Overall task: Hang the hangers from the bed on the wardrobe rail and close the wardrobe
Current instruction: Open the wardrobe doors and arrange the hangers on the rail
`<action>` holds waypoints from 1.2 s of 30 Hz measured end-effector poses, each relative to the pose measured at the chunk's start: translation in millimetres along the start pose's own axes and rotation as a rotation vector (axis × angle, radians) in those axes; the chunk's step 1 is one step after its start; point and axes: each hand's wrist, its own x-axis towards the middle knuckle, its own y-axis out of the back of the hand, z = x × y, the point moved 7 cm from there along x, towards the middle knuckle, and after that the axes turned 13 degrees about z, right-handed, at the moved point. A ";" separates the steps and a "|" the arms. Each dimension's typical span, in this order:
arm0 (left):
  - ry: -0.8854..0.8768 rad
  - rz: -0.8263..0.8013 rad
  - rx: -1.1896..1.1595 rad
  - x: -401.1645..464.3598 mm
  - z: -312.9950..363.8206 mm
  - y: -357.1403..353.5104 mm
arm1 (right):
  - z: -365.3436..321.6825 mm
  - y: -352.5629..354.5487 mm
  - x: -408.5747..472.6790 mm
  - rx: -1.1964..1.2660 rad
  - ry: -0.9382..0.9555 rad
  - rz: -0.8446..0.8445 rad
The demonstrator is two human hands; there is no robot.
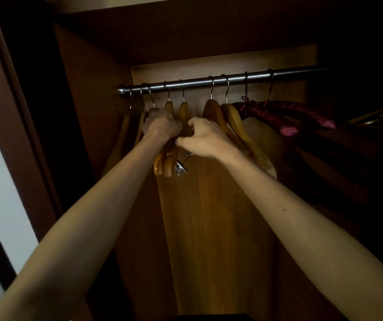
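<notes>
Satin padded hangers (285,112) crowd rail (220,80) right of wooden hangers (213,112).

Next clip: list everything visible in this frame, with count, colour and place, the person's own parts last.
wardrobe rail: one, silver metal, across the top of the open wardrobe.
wooden hangers: at least six, light brown, hooked on the rail's left and middle part.
padded hangers: two, dark pink satin, at the right on the rail.
clip: at least one, silver, low on the hangers between the hands.
wardrobe back panel: one, brown wood, behind the hangers.
wardrobe door: one, dark brown, open at left.
left hand: one, gripping the wooden hangers.
right hand: one, pinching at the same hangers.
</notes>
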 end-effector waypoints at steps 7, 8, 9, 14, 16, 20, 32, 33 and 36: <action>0.204 -0.353 -0.446 -17.1 -9.3 -23.0 | -5.5 -48.3 -8.2 -0.016 -0.111 -0.094; 0.251 -0.374 -0.507 -18.4 -10.6 -26.8 | -5.0 -50.3 -9.7 -0.037 -0.128 -0.104; 0.286 -0.394 -0.568 -18.7 -10.8 -32.0 | -3.6 -51.8 -11.7 -0.056 -0.147 -0.115; 0.448 -0.464 -0.828 -21.6 -12.8 -51.1 | 7.7 -56.4 -11.6 -0.065 -0.207 -0.036; 0.465 -0.469 -0.879 -23.4 -9.3 -51.3 | 10.4 -51.3 -10.9 -0.057 -0.204 0.017; 0.402 -0.456 -0.872 -15.6 5.6 -47.1 | 10.5 -35.4 -0.2 -0.021 -0.190 0.061; 0.573 -0.421 -0.950 -5.6 3.4 -111.2 | 26.1 -20.7 6.3 0.065 -0.269 -0.109; 0.585 -0.421 -0.978 -19.5 0.8 -116.3 | 36.9 -26.9 -4.6 0.094 -0.287 -0.111; 0.589 -0.504 -0.987 -67.8 -10.6 -135.6 | 66.9 -44.5 -47.9 0.078 -0.272 -0.123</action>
